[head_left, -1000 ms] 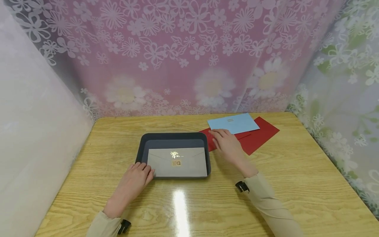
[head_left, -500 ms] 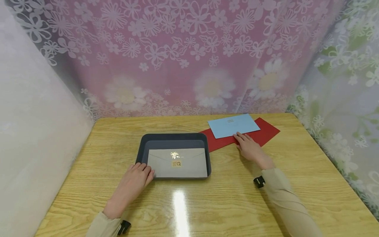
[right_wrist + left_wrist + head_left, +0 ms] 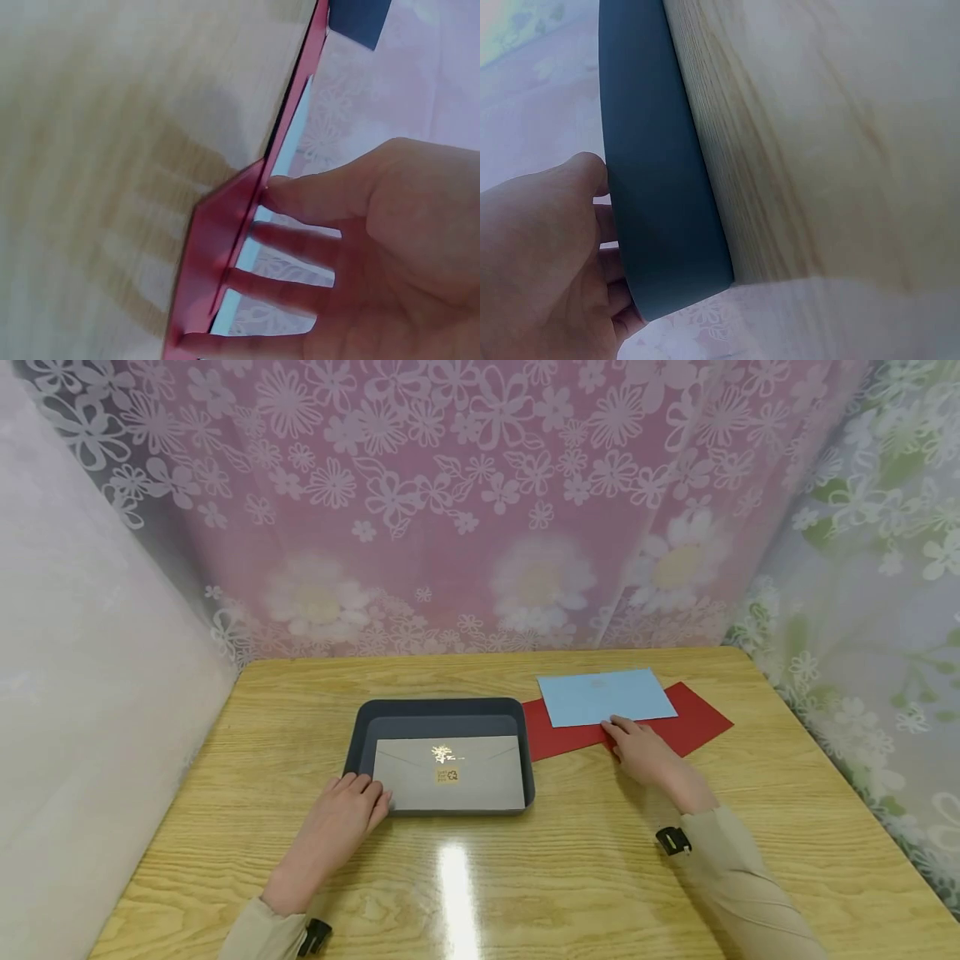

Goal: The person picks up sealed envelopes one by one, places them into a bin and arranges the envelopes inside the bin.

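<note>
My left hand (image 3: 341, 814) grips the near left corner of a dark grey tray (image 3: 442, 706). In the left wrist view, its thumb and fingers meet the rim of the tray (image 3: 652, 150). A grey envelope (image 3: 412, 787) with gold print lies in the tray. To the tray's right, a light blue envelope (image 3: 607, 697) overlaps red envelopes (image 3: 558, 737). Fingertips of my right hand (image 3: 651, 758) press the near edges of these envelopes. In the right wrist view, its fingers (image 3: 281, 289) extend fairly straight against the red paper (image 3: 221, 225) and blue edge.
A wooden table (image 3: 300, 693) carries everything. Flowered pink cloth (image 3: 450, 527) hangs behind its far edge, with pale cloth along both sides. A black wrist strap (image 3: 673, 841) shows at the right sleeve; another sits at the left.
My right hand has moved right from beside the tray onto the envelopes' near edges. The blue and red envelopes have slid toward me and slightly right. My left hand and the tray stay put.
</note>
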Motion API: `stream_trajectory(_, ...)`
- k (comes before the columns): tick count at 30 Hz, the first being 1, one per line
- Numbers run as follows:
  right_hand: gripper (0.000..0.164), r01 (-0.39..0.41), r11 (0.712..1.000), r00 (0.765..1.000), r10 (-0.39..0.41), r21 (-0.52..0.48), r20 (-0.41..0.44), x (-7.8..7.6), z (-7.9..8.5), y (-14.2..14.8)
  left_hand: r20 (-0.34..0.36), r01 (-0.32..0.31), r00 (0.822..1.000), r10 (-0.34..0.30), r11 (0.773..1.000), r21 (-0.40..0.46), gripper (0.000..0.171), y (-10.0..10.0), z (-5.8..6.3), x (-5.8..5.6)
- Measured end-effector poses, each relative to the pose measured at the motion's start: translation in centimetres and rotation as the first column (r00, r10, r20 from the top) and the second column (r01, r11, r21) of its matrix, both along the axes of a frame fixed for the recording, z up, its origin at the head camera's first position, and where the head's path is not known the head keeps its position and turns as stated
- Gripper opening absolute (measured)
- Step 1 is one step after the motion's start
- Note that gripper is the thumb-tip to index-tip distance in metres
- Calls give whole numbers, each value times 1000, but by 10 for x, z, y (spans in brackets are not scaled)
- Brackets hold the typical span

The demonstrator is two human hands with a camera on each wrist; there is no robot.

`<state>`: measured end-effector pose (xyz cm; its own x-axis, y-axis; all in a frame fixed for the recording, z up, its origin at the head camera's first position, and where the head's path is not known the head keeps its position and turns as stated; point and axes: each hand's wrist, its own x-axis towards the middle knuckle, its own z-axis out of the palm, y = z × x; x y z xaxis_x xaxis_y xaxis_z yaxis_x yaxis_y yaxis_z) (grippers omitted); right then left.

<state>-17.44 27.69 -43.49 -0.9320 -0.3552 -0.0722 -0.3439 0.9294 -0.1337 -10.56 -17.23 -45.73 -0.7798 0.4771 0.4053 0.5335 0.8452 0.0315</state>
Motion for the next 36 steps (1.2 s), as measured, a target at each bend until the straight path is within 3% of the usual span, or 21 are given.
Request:
stream_trajectory(7,42,-5,999,998,8,50,-54,32,0,4,4,1,1000,-1,1000,-7,21,0,0,0)
stream_trajectory(14,42,20,999,995,-16,39,-98,59,-2,3,2,7,1000,-7,1000,-12,23,0,2,1)
stream_trajectory(19,42,33,999,994,-29,35,-104,80,-2,3,-4,15,1000,-15,1000,-15,23,0,2,1)
stream_trajectory(24,42,57,998,997,-56,24,-58,94,0,3,-12,15,1000,-15,1000,-17,23,0,1,1)
stream_trajectory(29,37,45,999,999,-45,0,-29,92,8,10,-22,16,1000,-16,1000,-11,22,-1,-1,1)
stream_trajectory(32,32,16,999,995,-20,-41,-102,80,13,18,-35,21,999,-21,1000,-7,21,-1,-1,1)
stream_trajectory(36,30,-14,997,974,-3,-72,-226,52,16,33,-41,23,999,-24,1000,-5,20,-1,-2,0)
